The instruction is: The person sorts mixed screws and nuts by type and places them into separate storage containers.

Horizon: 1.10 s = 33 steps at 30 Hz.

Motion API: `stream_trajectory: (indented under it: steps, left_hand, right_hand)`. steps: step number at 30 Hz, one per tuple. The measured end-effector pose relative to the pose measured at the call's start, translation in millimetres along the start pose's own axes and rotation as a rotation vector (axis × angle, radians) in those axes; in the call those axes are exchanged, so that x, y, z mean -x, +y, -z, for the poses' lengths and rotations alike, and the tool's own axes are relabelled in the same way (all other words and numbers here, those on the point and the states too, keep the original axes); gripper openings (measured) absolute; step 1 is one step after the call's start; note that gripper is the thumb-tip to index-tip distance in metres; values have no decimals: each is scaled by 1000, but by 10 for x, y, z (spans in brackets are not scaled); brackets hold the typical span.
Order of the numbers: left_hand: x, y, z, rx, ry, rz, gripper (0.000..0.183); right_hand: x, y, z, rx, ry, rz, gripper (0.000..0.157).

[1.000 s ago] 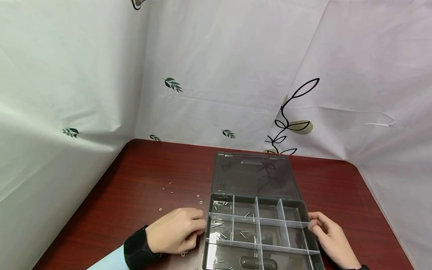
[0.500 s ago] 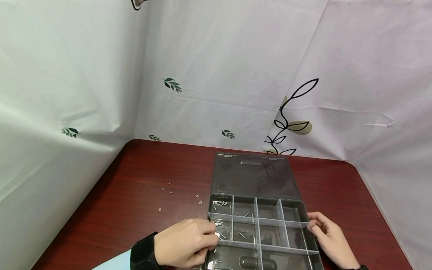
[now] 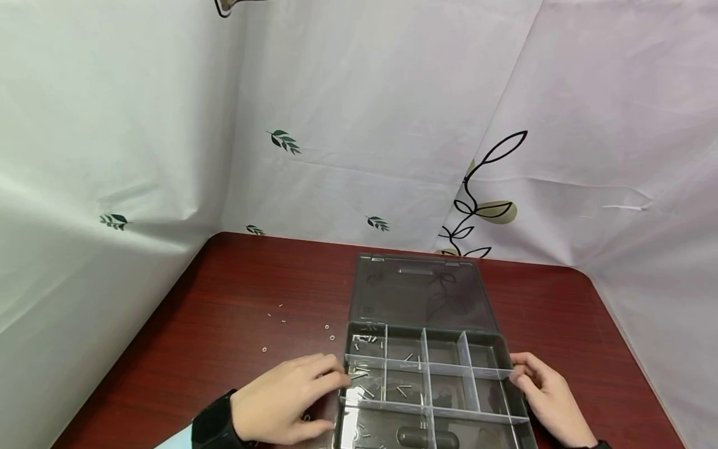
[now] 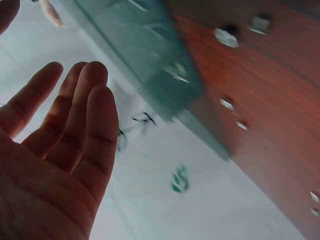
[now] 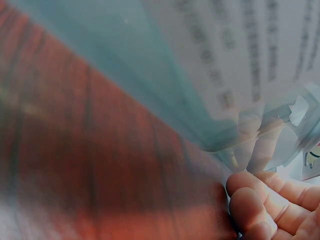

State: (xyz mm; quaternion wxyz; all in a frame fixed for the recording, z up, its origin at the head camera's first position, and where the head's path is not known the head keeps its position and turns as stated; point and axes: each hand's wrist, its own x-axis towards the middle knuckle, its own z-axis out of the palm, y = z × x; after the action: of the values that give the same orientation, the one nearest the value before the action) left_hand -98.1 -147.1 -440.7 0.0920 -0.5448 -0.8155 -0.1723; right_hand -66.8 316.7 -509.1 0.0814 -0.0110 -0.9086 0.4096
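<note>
A dark see-through compartment box [image 3: 429, 408] lies with its lid [image 3: 423, 293] folded back, small silver screws or pins [image 3: 402, 391] in its left compartments. My left hand [image 3: 288, 399] hovers at the left wall, fingers spread and nearly straight, fingertips over the rim. In the left wrist view its palm and fingers [image 4: 97, 125] show nothing held. At the opposite wall my right hand [image 3: 550, 396] holds the box's side with bent fingers. The right wrist view has those fingers [image 5: 245, 205] against the clear plastic, beside printed lettering.
Several tiny metal rings and bits [image 3: 332, 337] are scattered on the red-brown table [image 3: 241, 280], left of the box. A white curtain [image 3: 348, 125] with leaf prints rises behind and at both sides. An oblong dark shape [image 3: 428, 438] shows in the front compartments.
My left hand went from the table by the box to over its left compartments, then drew back left with its fingers spreading. The right hand stayed at the box's side.
</note>
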Motion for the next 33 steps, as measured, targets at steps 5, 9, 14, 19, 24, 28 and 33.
stream_trajectory:
  steps: [5,9,14,19,24,28,33]
  left_hand:
    - [214,-102,29,-49,20,62,37]
    - [381,-156,37,-59,40,108,34]
    - [589,-190,16,-77,19,206,36]
    - [744,-231,-12,-108,-18,266,38]
    - [818,-270,-21,-128,-7,270,33]
    - [842,-299,-25,-131,-3,259,32]
    - [839,-332,-38,-148,9,228,34]
  right_hand:
    - [-6,-1,4,11,5,4,24]
    - [-7,4,8,17,3,-4,24]
    - [-1,15,6,11,0,-7,24]
    - [0,17,1,8,3,-12,24]
    - [2,12,-7,8,3,-27,24]
    - [2,6,-9,8,4,-27,24]
    - [-12,0,-10,9,-4,-33,24]
